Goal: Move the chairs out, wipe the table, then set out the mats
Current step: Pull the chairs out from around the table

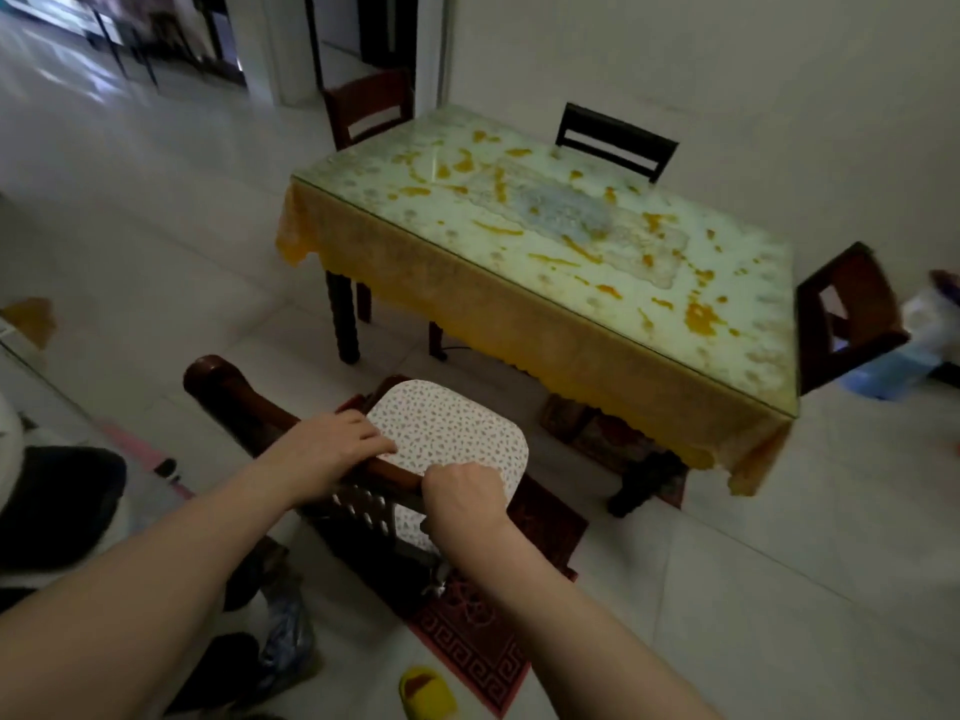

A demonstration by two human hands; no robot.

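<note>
A dark wooden chair (234, 402) with a white speckled seat cushion (447, 433) stands on the floor in front of me, clear of the table. My left hand (337, 444) and my right hand (462, 498) both grip its top back rail. The table (545, 241) carries a yellow patterned cloth under a glass top. Three other dark chairs remain at it: one at the far left end (371, 109), one on the far side (615, 142), one at the right end (847, 314).
A red patterned rug (467, 636) lies under the chair and runs below the table. A yellow slipper (426, 691) sits near my feet. Dark furniture stands at the left (57, 501). Bags lie on the floor at the far right (930, 324).
</note>
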